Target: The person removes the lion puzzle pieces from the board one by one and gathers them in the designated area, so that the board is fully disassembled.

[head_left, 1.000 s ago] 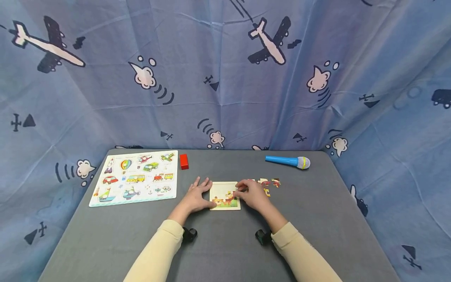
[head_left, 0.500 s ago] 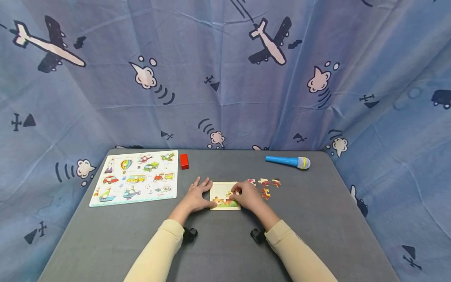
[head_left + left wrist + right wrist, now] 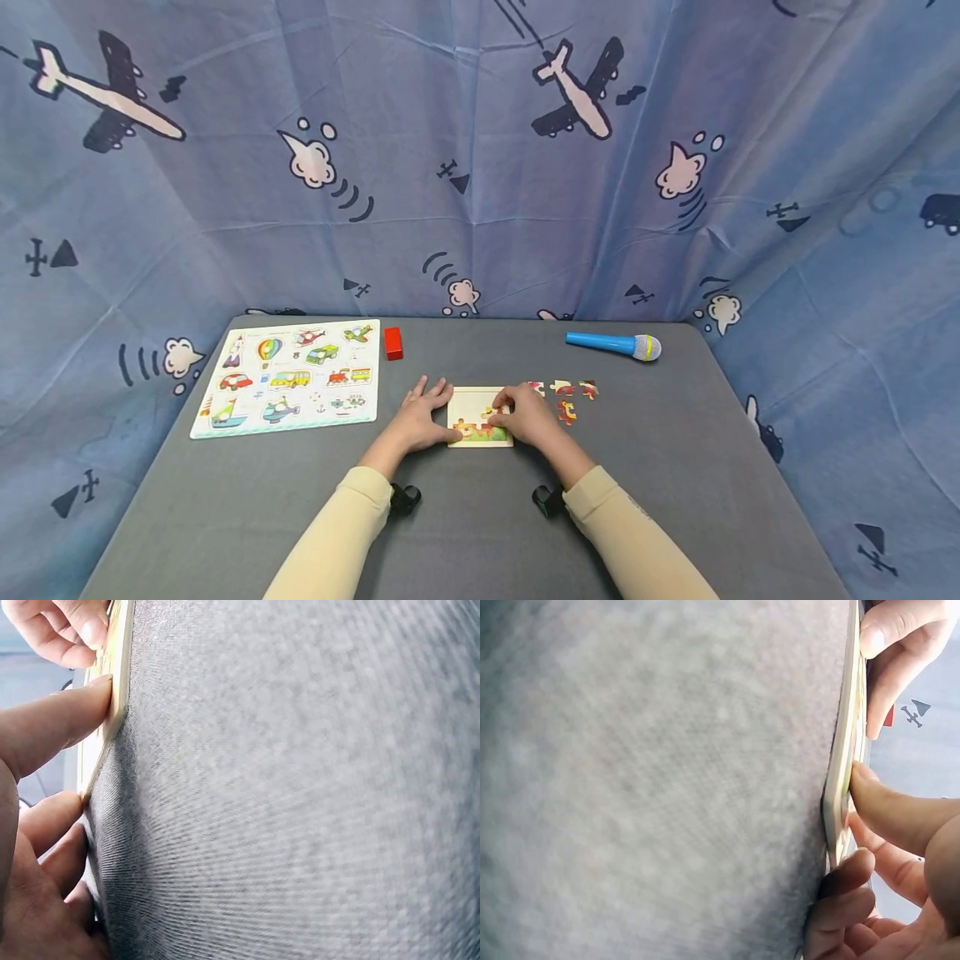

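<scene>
A small square wooden puzzle tray [image 3: 471, 402] lies on the table, with animal-picture pieces fitted along its lower part and bare wood above. My left hand [image 3: 415, 421] is at its left side, fingers spread and fairly straight. In the left wrist view the left thumb [image 3: 82, 712] rests on the tray and a fingertip touches its edge. Over the tray's right part my right hand [image 3: 528, 414] pinches a small puzzle piece [image 3: 491, 412] between thumb and index finger, largely covered by them. Several loose puzzle pieces [image 3: 566, 412] lie just right of that hand.
A white board with vehicle pictures [image 3: 288, 379] lies at the left, with a red block [image 3: 393, 343] beside its upper right corner. A blue toy microphone [image 3: 613, 344] lies at the back right. A blue patterned curtain [image 3: 480, 167] hangs behind the grey table [image 3: 480, 533].
My right hand has moved slightly left over the tray, then stayed there, uncovering more of the loose pieces. The left hand has kept its place.
</scene>
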### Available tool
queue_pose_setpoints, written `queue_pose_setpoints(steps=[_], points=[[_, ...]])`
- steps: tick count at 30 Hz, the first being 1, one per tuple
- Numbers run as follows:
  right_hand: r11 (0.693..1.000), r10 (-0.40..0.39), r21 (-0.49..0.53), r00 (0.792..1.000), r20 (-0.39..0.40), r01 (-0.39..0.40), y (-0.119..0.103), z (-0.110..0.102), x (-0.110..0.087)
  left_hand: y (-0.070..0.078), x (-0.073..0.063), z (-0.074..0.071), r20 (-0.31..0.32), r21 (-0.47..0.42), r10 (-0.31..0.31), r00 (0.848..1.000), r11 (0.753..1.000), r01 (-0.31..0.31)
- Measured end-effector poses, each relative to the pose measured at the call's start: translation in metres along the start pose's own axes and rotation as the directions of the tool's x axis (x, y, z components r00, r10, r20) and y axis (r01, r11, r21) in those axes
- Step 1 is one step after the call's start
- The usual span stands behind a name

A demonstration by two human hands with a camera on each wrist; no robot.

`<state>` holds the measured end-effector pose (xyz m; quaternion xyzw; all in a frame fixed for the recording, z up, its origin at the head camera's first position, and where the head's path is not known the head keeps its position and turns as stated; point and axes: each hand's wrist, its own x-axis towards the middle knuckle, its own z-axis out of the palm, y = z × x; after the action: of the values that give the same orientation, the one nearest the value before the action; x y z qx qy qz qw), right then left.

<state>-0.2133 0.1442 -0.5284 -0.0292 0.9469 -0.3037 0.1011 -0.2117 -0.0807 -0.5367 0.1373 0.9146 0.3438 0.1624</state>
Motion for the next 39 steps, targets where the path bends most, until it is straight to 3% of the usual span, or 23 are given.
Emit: queue_pose_setpoints(steps=[15, 19, 22, 25, 31, 39], points=[[0.997, -0.078, 0.001, 0.997, 0.024, 0.078, -0.001, 0.002, 0.002, 0.001, 0.0, -0.002, 0.0, 0.012, -0.004, 1.0, 1.0, 0.004], [0.99, -0.069, 0.126, 0.998, -0.014, 0.07, 0.004, -0.001, 0.001, 0.0, 0.0, -0.001, 0.011, 0.021, 0.003, 1.0, 1.0, -0.004], [0.968, -0.075, 0.235, 0.996, -0.051, 0.085, 0.009, -0.007, -0.001, -0.001, 0.0, -0.001, 0.025, 0.03, 0.009, 1.0, 0.999, -0.01], [0.949, -0.087, 0.3, 0.995, -0.041, 0.095, 0.014, -0.019, -0.004, 0.0, -0.002, -0.002, 0.041, 0.038, 0.021, 0.999, 0.999, -0.023], [0.933, -0.034, 0.358, 0.999, 0.008, 0.029, 0.025, -0.042, -0.01, 0.001, -0.004, -0.006, 0.069, 0.042, 0.045, 0.997, 0.998, -0.048], [0.904, 0.011, 0.428, 0.999, -0.045, 0.009, 0.054, -0.067, -0.023, 0.001, -0.004, -0.007, 0.096, 0.041, 0.051, 0.994, 0.998, -0.056]])
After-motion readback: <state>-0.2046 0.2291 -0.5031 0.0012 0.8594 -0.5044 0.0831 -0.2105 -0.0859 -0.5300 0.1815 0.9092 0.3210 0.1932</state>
